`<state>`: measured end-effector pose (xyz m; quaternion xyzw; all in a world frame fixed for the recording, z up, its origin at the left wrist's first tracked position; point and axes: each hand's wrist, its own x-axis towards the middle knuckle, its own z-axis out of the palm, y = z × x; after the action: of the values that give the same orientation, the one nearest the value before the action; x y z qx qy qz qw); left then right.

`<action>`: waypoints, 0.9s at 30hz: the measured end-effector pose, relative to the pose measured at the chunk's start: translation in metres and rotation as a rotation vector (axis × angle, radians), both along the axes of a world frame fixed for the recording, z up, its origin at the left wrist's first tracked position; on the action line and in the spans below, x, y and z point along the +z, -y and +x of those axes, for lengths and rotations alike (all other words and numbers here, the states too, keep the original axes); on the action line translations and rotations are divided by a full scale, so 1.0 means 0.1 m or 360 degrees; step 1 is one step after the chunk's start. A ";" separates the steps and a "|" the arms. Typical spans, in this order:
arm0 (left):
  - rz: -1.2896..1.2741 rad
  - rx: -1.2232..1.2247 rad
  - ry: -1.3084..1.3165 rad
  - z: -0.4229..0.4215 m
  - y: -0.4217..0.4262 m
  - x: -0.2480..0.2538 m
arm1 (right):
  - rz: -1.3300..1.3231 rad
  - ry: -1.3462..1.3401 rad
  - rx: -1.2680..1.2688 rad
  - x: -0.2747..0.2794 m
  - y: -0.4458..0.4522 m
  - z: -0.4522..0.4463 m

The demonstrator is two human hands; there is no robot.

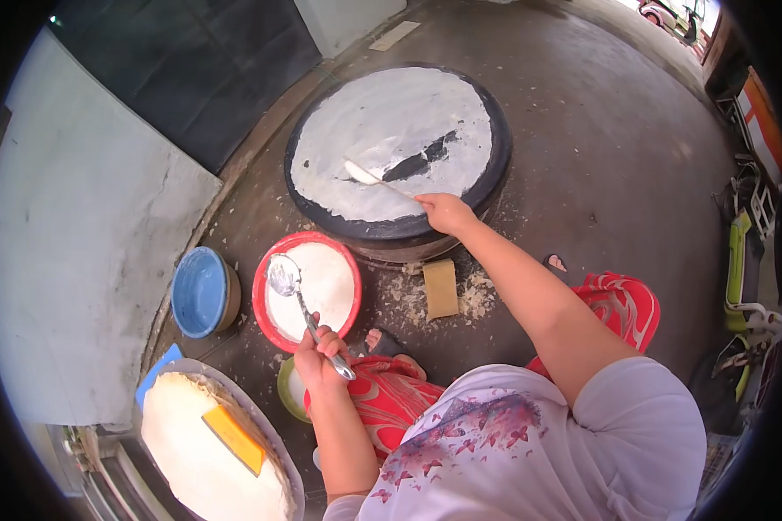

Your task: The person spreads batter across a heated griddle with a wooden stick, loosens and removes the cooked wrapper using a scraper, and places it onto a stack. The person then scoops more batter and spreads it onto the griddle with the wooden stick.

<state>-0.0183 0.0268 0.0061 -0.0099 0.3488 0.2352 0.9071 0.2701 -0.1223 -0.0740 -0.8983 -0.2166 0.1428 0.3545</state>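
Note:
My right hand [447, 214] grips the thin handle of a white-coated spreader [361, 172], whose blade rests over the batter. That white batter [382, 117] covers most of a round black griddle [502, 152], with a dark uncovered streak near its middle. My left hand [320, 354] is closed round the handle of a metal ladle [284, 276]. The ladle's bowl is above a red basin [260, 300] holding white batter. A stack of thin round sheets [178, 434] lies at the lower left with a yellow scraper [234, 438] on top.
A blue basin [198, 293] stands left of the red one. Below the griddle lies a tan block [441, 289] among crumbs. A green-rimmed bowl [293, 391] is partly hidden by my left arm. A wall [87, 234] borders the left; bicycle-like objects line the right.

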 end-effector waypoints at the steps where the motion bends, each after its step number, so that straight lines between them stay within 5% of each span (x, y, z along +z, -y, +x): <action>1: -0.0029 -0.0012 0.0023 0.00 0.00 0.00 | 0.0002 0.0007 0.0005 0.07 -0.03 -0.01; 8: -0.0017 -0.0038 0.0062 -0.08 -0.02 -0.01 | -0.0493 0.0602 0.0136 0.83 0.40 -0.12; 12: 0.0055 -0.0026 0.0023 -0.10 -0.03 -0.05 | -0.0440 0.1074 0.0007 0.53 0.19 -0.53; 14: 0.0023 -0.0040 0.0037 -0.11 -0.05 -0.05 | -0.0461 0.1169 0.0273 0.26 -0.05 -0.80; 18: -0.0045 -0.0079 0.0063 -0.13 -0.04 -0.04 | -0.0786 0.1042 0.0184 0.05 -0.10 -0.96; 23: -0.0036 -0.0077 0.0058 -0.17 -0.04 -0.03 | -0.0494 0.0795 -0.0153 0.26 0.39 -0.89; 27: 0.0013 -0.0065 0.0027 -0.14 -0.04 -0.03 | -0.0356 0.0918 0.0214 0.06 0.18 -1.13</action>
<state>-0.0322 0.0306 0.0033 -0.0011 0.3404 0.2179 0.9147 0.1576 -0.1407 -0.0677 -0.9189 -0.3500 -0.0719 0.1671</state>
